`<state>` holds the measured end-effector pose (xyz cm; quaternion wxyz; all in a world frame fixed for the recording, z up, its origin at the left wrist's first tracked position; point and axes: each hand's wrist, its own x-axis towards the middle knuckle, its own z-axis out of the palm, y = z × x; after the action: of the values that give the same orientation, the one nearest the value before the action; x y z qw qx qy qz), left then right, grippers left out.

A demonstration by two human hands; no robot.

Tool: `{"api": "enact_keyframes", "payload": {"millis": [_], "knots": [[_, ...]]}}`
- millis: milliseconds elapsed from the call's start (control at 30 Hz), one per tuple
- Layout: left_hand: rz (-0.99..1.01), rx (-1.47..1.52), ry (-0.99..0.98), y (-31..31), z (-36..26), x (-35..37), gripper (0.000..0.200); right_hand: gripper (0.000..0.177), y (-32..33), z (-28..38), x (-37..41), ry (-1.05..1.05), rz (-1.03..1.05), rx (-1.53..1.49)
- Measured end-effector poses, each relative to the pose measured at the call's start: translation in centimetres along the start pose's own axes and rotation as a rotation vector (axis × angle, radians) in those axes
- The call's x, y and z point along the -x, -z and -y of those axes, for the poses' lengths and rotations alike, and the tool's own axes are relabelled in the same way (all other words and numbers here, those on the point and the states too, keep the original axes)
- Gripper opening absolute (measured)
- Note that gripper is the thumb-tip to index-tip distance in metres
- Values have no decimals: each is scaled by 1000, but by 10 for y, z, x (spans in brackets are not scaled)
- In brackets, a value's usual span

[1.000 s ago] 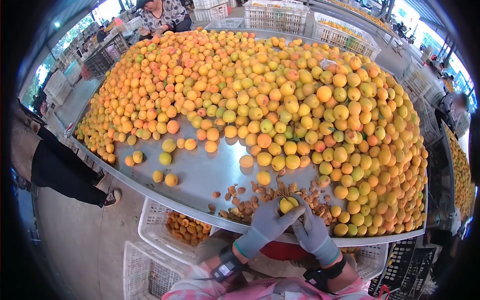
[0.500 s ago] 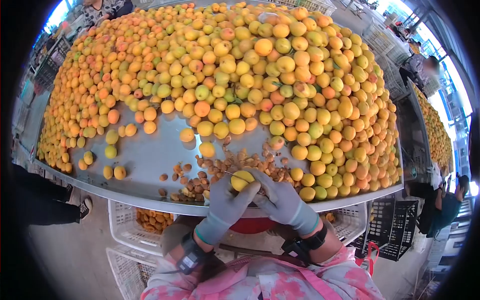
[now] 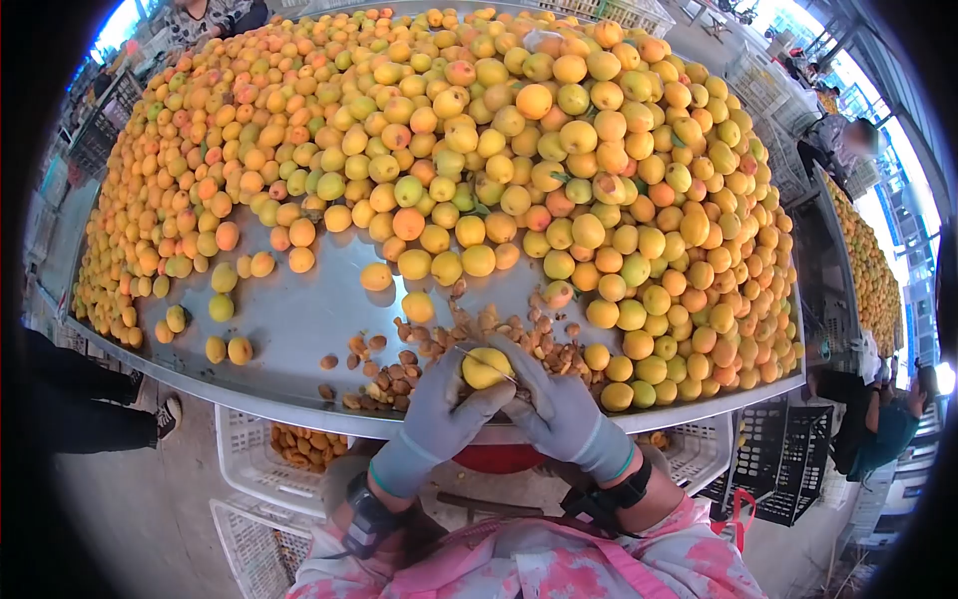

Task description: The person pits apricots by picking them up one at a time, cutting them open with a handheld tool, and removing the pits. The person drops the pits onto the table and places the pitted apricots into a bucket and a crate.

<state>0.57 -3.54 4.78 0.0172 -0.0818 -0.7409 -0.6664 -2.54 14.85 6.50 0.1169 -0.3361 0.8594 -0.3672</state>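
Between my gloved hands, over the table's near edge, is a yellow apricot (image 3: 486, 368). My left hand (image 3: 439, 409) is closed around its left and lower side. My right hand (image 3: 547, 407) is closed against the right side, fingers bent, with a thin blade (image 3: 511, 378) showing beside the fruit; its handle is hidden. Just beyond my fingers lies a heap of brown apricot pits (image 3: 489, 324), some spread to the left. Whole apricots (image 3: 419, 306) sit singly past the pits.
A large pile of apricots (image 3: 349, 130) covers much of the metal table (image 3: 299, 329). Below the near edge stand a white crate (image 3: 249, 454) with orange halves and a red container (image 3: 497, 458). Black crates (image 3: 788, 454) are at right. Other people stand around.
The apricot in my hands has turned slightly and moved a little down, and the thin blade now shows by its right side. Both hands stay together at the table edge.
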Motion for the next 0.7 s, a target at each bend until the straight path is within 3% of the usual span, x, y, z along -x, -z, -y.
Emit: {"api": "enact_keyframes", "payload": {"millis": [100,167,300,367,400,500,567,700], "knots": [[-83,246,54,-12,6,3,31,69,-3,3,-2,33,-95,-43],[-134,608,146,-18,5,3,34,66,-6,4,-2,-45,-109,-105],[-153,464,218,-10,0,3,36,64,7,12,-4,15,-69,-141],[-42,-121,-3,-2,5,3,35,62,15,15,-5,-122,67,-126],[-52,-139,-5,1,2,3,35,62,14,14,-6,-103,68,-135],[-33,-23,52,-1,-3,-1,33,60,8,9,-8,-48,38,-155],[-95,196,110,-8,3,1,31,58,0,7,-7,32,-107,-187],[-136,466,144,-19,5,0,31,58,-2,7,-5,25,-173,-140]]}}
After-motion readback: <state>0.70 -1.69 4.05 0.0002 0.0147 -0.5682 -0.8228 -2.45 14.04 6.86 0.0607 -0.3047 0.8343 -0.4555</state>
